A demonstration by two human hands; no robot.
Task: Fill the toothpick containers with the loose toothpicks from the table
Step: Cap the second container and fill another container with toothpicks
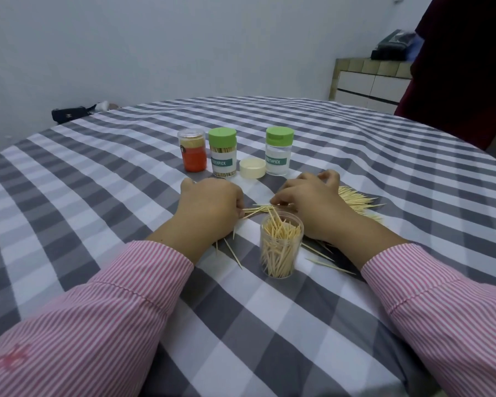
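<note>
While both hands sit on checkered tablecloth (126, 173), left hand (209, 207) w/ fingers curled, pinching a few loose toothpicks (355, 200) at fingertips; right hand (309, 202) w/ fingers bent down onto same bunch, grip can't tell. Open clear container (281, 245) btwn wrists, roughly half full. Behind: orange container (192, 150), full green-lid container (222, 153), cream lid (252, 167), empty green-lid container (279, 151). Main pile right of right hand.

Open jar (281, 245) stands nearest, betw. both hands. Loose toothpicks (355, 200) lie behind and right of it. Behind them, left to right: three containers (222, 152), w/ loose cap (252, 167) betw. 2nd and 3rd.
</note>
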